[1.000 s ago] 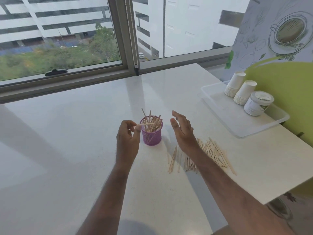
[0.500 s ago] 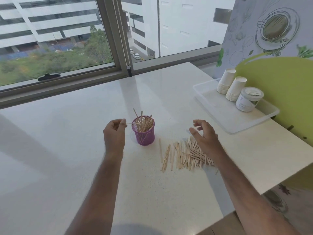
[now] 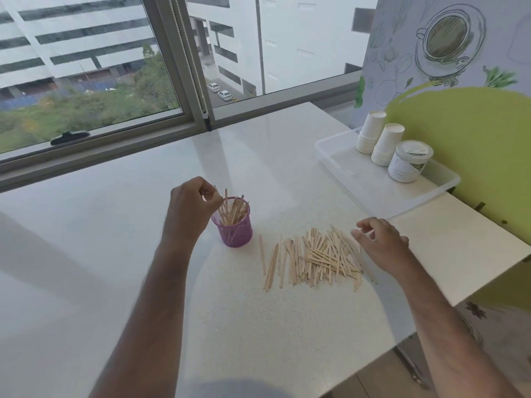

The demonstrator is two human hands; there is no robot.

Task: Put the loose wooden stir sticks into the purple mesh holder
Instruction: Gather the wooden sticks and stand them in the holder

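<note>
Right hand moved right; fingers beside sticks (spread).

White table, purple mesh holder, loose stir sticks, clear tray

My left hand is up, fingers curled into a loose pinch; my right hand hovers low, palm down, fingers spread.
</note>
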